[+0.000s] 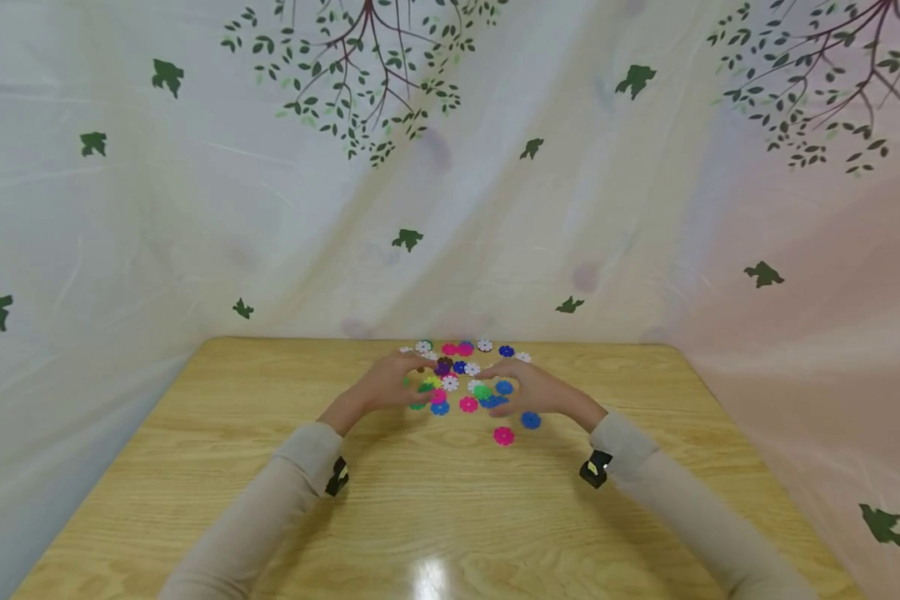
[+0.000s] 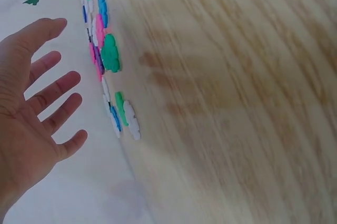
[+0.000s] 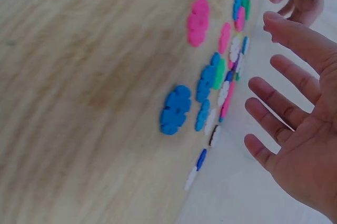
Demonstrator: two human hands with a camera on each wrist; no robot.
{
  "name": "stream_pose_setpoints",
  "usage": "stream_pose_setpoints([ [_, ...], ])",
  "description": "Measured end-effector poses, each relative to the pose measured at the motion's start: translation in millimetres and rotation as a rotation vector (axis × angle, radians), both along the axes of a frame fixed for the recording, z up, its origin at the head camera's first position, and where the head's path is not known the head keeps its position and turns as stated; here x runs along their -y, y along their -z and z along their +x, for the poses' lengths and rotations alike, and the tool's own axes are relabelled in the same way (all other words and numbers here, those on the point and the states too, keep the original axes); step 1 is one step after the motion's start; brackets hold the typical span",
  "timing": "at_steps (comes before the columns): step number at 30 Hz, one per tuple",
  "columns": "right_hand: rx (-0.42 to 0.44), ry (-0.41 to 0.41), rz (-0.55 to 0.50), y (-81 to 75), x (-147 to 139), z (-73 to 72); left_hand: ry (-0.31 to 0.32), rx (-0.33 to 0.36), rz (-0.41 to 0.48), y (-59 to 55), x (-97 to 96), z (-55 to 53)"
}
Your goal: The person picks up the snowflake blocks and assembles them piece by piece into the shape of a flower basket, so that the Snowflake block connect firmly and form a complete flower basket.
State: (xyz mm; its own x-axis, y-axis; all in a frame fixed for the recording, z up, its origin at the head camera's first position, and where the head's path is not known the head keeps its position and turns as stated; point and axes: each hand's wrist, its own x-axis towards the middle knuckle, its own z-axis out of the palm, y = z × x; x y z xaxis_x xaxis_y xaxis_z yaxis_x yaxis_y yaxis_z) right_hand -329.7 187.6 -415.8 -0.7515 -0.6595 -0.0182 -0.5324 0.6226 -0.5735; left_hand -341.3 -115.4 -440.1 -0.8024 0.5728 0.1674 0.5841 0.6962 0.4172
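Observation:
Several flower-shaped plastic discs in pink, blue, white, green and purple lie spread near the far edge of the table, among them a pink disc (image 1: pixel 503 436) at the front and a blue disc (image 3: pixel 175 110). My left hand (image 1: pixel 388 380) hovers over the left side of the spread, its fingers apart and slightly bent, holding nothing. Over the right side hangs my right hand (image 1: pixel 536 388), also with spread fingers and no disc in it. A green disc (image 2: pixel 110 53) lies below the left hand in the left wrist view. Some discs are partly hidden behind the hands.
The wooden table (image 1: pixel 450 508) stretches toward me, with a light reflection at its front. Behind it hangs a pale curtain (image 1: pixel 307 208) printed with leaves and branches. Each sleeve carries a small black wrist device (image 1: pixel 596 469).

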Motion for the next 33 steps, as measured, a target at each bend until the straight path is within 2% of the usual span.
stream_pose_setpoints([
  [4,0.013,-0.087,-0.013,7.9,-8,6.9,0.038,-0.029,-0.029,4.9,-5.0,-2.0],
  [8,0.014,-0.142,-0.009,16.7,-12,12.4,0.03,-0.039,-0.075,8.2,-10.7,-3.0],
  [13,0.011,-0.165,0.013,27.3,-15,12.1,0.015,-0.056,-0.148,10.7,-15.3,-4.3],
  [17,0.025,-0.17,-0.005,33.3,-19,8.3,0.005,-0.037,-0.164,13.1,-16.9,-6.2],
  [22,0.001,-0.172,-0.012,36.5,-21,6.1,0.003,-0.027,-0.147,17.6,-17.0,-9.5],
  [33,0.037,-0.124,-0.02,38.0,-21,4.7,-0.034,0.034,-0.04,22.1,-16.9,-14.0],
])
